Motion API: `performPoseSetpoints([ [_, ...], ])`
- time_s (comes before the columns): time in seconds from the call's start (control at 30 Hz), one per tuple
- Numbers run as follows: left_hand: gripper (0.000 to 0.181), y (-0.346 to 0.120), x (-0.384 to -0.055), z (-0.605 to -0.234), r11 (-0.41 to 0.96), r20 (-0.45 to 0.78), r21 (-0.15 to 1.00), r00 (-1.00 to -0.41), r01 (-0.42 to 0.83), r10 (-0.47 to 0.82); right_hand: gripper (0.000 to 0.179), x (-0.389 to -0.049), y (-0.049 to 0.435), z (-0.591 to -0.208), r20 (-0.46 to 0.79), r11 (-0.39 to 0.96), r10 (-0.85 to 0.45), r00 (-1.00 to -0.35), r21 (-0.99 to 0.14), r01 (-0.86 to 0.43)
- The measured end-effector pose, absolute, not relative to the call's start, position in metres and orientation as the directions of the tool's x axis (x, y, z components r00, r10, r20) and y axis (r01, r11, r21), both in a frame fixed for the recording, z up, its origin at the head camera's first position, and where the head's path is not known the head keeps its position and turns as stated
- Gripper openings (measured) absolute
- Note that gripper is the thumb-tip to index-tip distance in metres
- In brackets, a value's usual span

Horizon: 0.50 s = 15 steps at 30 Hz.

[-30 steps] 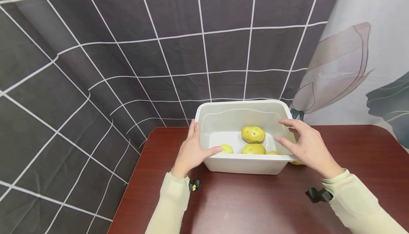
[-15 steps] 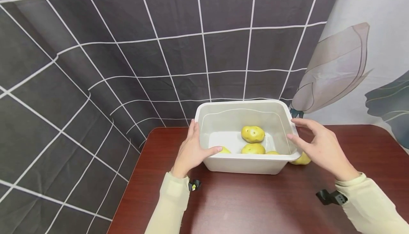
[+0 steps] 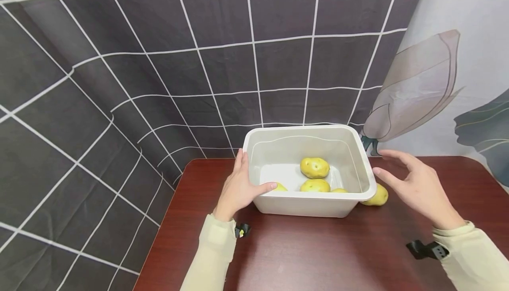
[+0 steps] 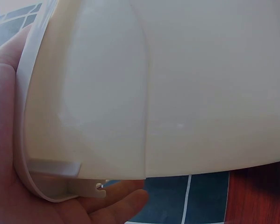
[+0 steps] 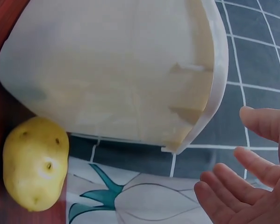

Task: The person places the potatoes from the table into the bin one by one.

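Observation:
A white plastic bin (image 3: 309, 205) stands on the table with several yellow potatoes inside. One potato (image 3: 315, 168) lies toward the middle; the others, such as the potato (image 3: 315, 185) before it, are partly hidden by the front rim. My left hand (image 3: 237, 189) holds the bin's left end, thumb over the front corner of the rim and fingers along the outer side. To the right, my right hand (image 3: 417, 187) is held in the air beside the bin, fingers spread, apart from the rim and holding nothing. Below it, another potato (image 5: 35, 163) rests on the table against the bin's right side.
The reddish-brown wooden table (image 3: 310, 251) extends to the front and right of the bin. Behind it hangs a dark cloth (image 3: 222, 74) with white grid lines. A pale curtain (image 3: 477, 13) with flower prints hangs at the right.
My right hand has moved from over the bin's right rim outward to the right, uncovering the potato outside. My left hand and the bin stay in place.

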<state>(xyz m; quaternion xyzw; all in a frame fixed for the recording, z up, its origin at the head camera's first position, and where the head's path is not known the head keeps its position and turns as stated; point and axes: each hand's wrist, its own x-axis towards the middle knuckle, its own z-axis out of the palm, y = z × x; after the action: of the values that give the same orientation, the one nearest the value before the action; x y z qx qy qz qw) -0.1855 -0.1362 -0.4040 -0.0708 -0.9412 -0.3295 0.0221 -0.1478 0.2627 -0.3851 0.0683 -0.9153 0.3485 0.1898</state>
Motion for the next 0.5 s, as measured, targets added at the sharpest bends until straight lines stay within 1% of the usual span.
performPoseSetpoints([
  [0.23,0.127,-0.136,-0.185,-0.404,0.773,0.088,0.617,-0.989,0.146,0.117,0.047,-0.147,0.274,-0.393,0.411,0.735,0.014,-0.912,-0.622,-0.269],
  [0.5,0.127,-0.136,-0.186,-0.404,0.777,0.093,0.612,-0.989,0.149,0.117,0.049,-0.148,0.284,-0.401,0.382,0.756,0.037,-0.924,-0.615,-0.224],
])
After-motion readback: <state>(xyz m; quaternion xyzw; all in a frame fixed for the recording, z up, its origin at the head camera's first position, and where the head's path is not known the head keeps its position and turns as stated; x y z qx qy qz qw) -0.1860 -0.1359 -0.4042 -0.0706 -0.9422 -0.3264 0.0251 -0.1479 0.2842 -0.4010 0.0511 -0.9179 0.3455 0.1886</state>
